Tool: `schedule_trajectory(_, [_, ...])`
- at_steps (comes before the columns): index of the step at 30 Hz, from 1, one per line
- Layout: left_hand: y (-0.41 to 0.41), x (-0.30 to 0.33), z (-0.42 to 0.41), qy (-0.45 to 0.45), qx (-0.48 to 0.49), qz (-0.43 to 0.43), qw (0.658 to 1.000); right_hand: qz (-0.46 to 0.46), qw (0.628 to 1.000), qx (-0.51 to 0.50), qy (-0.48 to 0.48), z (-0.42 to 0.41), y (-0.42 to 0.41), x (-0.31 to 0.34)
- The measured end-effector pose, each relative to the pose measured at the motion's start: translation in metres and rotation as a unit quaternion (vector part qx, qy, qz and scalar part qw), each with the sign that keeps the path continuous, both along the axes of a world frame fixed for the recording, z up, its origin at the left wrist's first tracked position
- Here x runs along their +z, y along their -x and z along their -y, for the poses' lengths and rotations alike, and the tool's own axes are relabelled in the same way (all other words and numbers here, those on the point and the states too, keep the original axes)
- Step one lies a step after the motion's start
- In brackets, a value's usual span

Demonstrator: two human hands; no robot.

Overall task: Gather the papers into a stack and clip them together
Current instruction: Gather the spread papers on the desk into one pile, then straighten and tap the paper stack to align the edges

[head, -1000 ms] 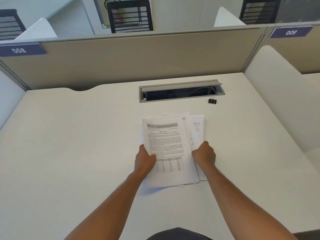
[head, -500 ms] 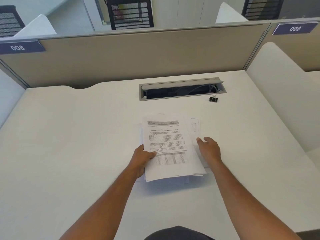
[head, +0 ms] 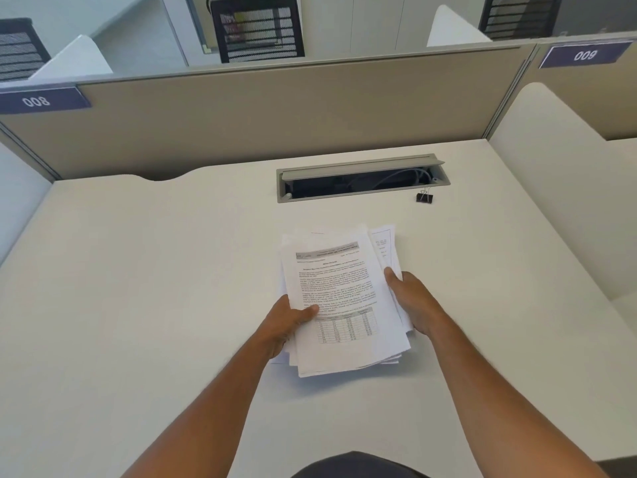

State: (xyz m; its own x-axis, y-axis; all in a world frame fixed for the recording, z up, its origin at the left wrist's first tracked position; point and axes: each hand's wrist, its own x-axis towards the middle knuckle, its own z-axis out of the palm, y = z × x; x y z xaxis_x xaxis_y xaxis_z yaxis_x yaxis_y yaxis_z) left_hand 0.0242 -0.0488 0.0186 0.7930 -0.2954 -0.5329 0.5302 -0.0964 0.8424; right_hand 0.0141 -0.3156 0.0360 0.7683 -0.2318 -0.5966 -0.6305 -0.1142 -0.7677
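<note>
Papers (head: 339, 291) mid table (head: 138, 305), uneven stack, sheets fanned out at right and near edges. Left hand (head: 287, 322) grasps stack's left edge, thumb on top sheet. Right hand (head: 412, 303) grasps right edge, fingers curled under. Binder clip (head: 424, 197) far right of papers, well apart, just beside cable tray (head: 362, 177)

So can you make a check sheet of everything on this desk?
Surface: white desk, mostly bare.
Job's things: papers, uneven, sheets sticking out right; binder clip apart, by the cable tray.
Clutter: nothing seen.
Grips: left hand holds the papers' left edge, thumb on top; right hand holds the right edge.
Cables: grey cable inside the tray.
Surroundings: beige divider, labels 008 and 009, mesh chairs behind.
</note>
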Motion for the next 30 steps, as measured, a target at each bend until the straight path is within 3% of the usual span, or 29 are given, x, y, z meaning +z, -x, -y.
schedule_trajectory(5, [-0.001, 0.001, -0.002, -0.038, -0.021, -0.012, 0.999, -0.033, 0.995, 0.08, -0.047, 0.005, 0.006, -0.011])
schedule_trajectory(9, [-0.009, 0.001, -0.013, -0.072, 0.03, -0.039, 0.996, -0.031, 0.984, 0.039, -0.171, 0.014, 0.008, -0.01])
schedule_trajectory(12, [-0.016, 0.002, -0.019, -0.075, 0.059, -0.051, 0.994, -0.027, 0.976, 0.033, -0.212, 0.016, 0.007, -0.009])
schedule_trajectory(16, [-0.018, 0.004, -0.02, -0.085, 0.038, -0.058, 0.994, -0.016, 0.987, -0.063, -0.148, 0.012, 0.003, -0.013])
schedule_trajectory(21, [-0.015, -0.002, -0.018, -0.08, 0.036, -0.052, 0.995, 0.008, 0.991, -0.008, -0.135, 0.001, 0.009, -0.012])
schedule_trajectory(26, [-0.008, 0.003, -0.008, -0.052, 0.017, -0.034, 0.998, 0.025, 0.999, 0.033, -0.018, -0.014, 0.003, -0.01])
schedule_trajectory(30, [-0.012, 0.013, -0.013, -0.089, 0.02, -0.007, 0.996, 0.055, 0.998, 0.034, -0.007, -0.014, -0.001, 0.001])
